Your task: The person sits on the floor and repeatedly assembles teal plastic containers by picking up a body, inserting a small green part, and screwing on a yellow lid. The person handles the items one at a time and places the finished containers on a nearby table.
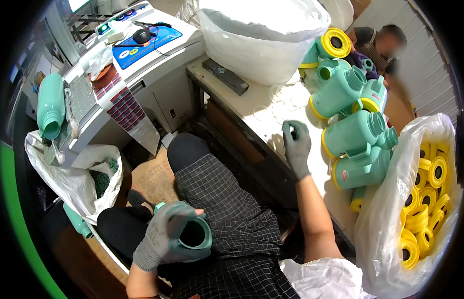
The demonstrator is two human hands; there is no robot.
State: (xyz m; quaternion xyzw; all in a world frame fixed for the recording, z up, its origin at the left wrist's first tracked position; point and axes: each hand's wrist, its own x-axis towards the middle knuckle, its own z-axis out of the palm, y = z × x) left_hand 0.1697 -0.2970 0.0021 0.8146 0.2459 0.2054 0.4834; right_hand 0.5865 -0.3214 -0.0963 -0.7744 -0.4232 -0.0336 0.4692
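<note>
The left hand (164, 234), in a grey work glove, was closed around a mint-green plastic flask shell (194, 234) held over the lap, open mouth upward, fingers wrapped round its wall just below the rim. The right hand (296, 144), also gloved, rested on the white worktable (252, 107) with thumb and forefinger pinched together on something small and dark; what it was could not be told. Faint clear rings (287, 99) lay on the table just beyond that hand.

Judged from its look, the shell was a thin-walled hollow moulding: light, fairly stiff, smooth enough to slip in a bare grip, though the glove should bite well. The wall near the mouth appeared the soundest place to hold.

To the right of the pinching hand lay a heap of finished green jugs (356, 134) with yellow bases, crowding the table edge. Beyond them stood a clear bag of yellow caps (426, 199). A large white sack (262, 35) occupied the far end of the table, with a dark flat bar (226, 75) beside it. At the left stood a white machine (142, 55) and a bag of green parts (87, 174). Another person (381, 42) sat behind the heap.
</note>
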